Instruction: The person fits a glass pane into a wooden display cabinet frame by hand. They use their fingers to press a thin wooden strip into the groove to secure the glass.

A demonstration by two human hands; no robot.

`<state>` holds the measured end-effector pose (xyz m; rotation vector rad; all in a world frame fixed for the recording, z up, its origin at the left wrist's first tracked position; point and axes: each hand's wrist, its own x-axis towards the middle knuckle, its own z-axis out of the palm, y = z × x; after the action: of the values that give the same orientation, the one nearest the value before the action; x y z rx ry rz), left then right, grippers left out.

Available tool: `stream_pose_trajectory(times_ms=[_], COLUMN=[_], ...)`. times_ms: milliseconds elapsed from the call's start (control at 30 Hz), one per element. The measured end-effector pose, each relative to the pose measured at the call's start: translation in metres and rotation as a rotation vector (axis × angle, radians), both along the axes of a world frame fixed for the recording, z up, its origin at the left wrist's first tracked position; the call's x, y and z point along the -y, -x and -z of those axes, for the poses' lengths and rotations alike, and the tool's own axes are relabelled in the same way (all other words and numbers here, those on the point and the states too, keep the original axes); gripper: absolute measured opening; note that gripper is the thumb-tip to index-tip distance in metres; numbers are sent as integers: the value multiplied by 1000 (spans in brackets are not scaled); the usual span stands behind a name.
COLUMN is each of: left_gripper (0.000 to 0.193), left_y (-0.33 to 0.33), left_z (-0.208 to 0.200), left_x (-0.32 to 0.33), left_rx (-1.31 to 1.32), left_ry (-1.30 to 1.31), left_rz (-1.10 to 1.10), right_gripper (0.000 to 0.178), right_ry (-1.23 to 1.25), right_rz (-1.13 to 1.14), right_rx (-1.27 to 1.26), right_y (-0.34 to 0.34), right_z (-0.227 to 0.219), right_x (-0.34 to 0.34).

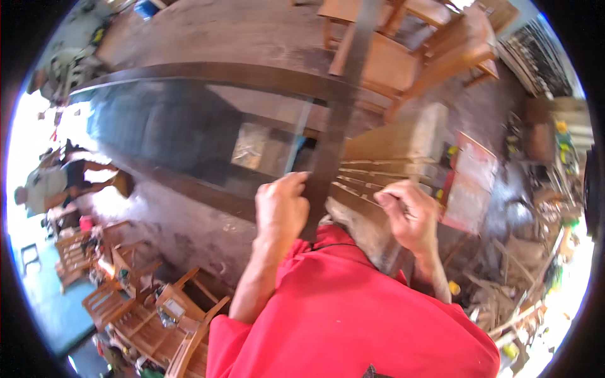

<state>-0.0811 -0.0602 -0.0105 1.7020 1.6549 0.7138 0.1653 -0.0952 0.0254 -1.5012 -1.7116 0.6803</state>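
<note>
A long dark wooden frame (252, 75) with glass-like dark panels (164, 120) stretches leftward before me. Its broad upright bar (337, 132) crosses between my hands. My left hand (282, 205) is closed, with curled fingers beside this bar, at the lower end of a thin pale-blue strip (300, 135). Whether the fingers grip the strip or the frame is hidden. On the other side of the bar, my right hand (409, 213) is closed with thumb and fingers drawn together. Anything in it is too small to tell. Near it are light wooden boards (391, 142) with slats below.
Wooden chairs (378, 63) stand at the far right, and more wooden furniture (148, 321) at the lower left. A red-edged panel (469, 179) lies to the right, by scattered wood scraps (523, 271). Another person (57, 183) bends over at the far left.
</note>
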Motion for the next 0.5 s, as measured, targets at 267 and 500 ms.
stream_pose_trajectory(times_ms=[267, 500], left_gripper=[31, 36], left_y=[1, -1], left_z=[1, 2], left_x=[3, 5], left_rx=[14, 10], left_ry=[-44, -18], left_rz=[-18, -42], right_gripper=[12, 15], right_ry=[23, 111], right_rz=[-28, -153], right_rx=[19, -18], right_y=[3, 7], right_z=[-9, -15], right_x=[2, -4])
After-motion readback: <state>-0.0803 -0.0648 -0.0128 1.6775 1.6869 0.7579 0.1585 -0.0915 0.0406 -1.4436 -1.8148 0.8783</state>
